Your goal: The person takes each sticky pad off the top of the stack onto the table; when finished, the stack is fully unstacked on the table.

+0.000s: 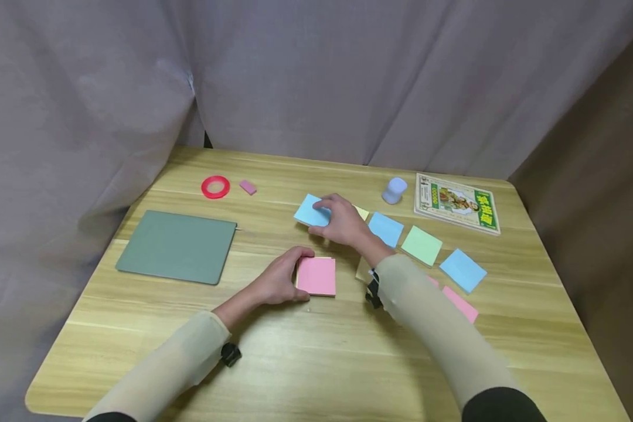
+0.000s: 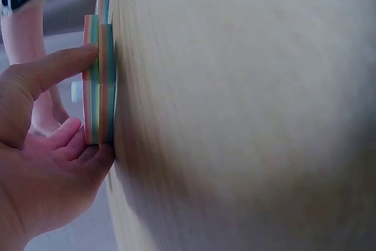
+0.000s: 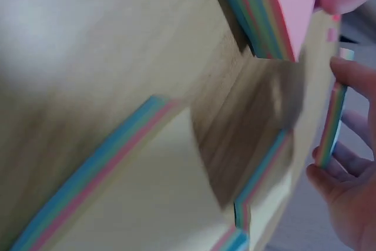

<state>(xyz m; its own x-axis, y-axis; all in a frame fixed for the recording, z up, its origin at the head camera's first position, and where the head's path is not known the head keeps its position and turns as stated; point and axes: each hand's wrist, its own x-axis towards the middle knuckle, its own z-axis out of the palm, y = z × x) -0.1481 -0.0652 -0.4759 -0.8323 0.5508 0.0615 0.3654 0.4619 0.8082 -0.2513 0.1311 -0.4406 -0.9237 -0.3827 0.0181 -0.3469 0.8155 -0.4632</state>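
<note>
Pink-topped pad (image 1: pixel 316 275) gripped by left hand (image 1: pixel 279 281); right hand (image 1: pixel 343 223) pinches blue pad (image 1: pixel 311 212), hiding a yellow one.

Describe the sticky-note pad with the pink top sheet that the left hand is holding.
The sticky-note pad is square, with a plain pink top sheet. Its edge shows stacked bands of pink, green, blue and yellowish paper, so it is a multicolour block. It lies flat on the wooden table, near the middle, towards the person. The left hand grips its left side, thumb on one edge and fingers on another. The right hand is apart from it, on a blue pad.
</note>
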